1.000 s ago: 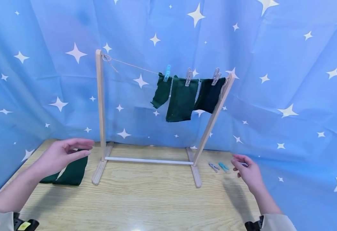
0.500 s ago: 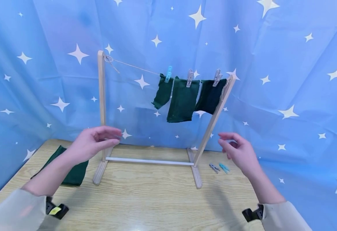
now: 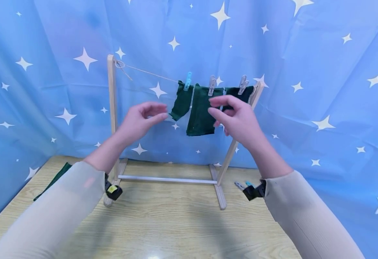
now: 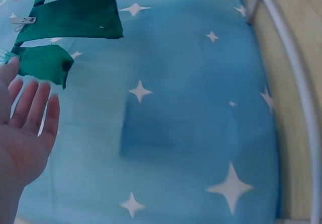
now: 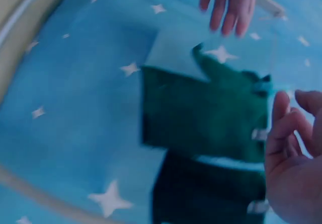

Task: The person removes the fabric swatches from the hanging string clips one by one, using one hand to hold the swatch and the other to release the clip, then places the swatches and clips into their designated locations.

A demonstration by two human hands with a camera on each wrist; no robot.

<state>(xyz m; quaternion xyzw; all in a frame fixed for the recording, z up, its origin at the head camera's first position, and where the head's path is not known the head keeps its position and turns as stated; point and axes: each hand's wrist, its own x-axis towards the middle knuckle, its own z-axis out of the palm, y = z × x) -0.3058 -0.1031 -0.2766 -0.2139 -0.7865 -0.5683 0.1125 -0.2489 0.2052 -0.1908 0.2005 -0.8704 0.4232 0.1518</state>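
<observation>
Head view has both hands raised in front of a little wooden drying rack [image 3: 112, 118] standing on a wood-grain table [image 3: 176, 223]. Left hand [image 3: 140, 120] sits just left of the hanging cloths with its fingers loosely extended, holding nothing; the left wrist view shows the palm flat and fingers straight. Right hand [image 3: 235, 118] is up in front of the cloths with its fingers relaxed and slightly bent, also holding nothing that I can see, and I can't tell if it actually touches the fabric.

Three dark green cloths hang on the string [image 3: 150, 73] toward the right end of the rack: a small crumpled left cloth [image 3: 181, 102] held by a blue clothespin [image 3: 187, 81], a bigger rectangular middle cloth [image 3: 202, 111] under a pale clothespin [image 3: 212, 85], and a darker right cloth [image 3: 241, 94] under another pale peg [image 3: 242, 85], mostly hidden behind the right hand. They look like plain matte fabric, slightly wrinkled.

Another folded green cloth [image 3: 54, 180] lies on the table at the far left, and spare pegs [image 3: 241, 185] lie near the right foot of the rack. A blue star-print backdrop [image 3: 322, 90] is behind everything.
</observation>
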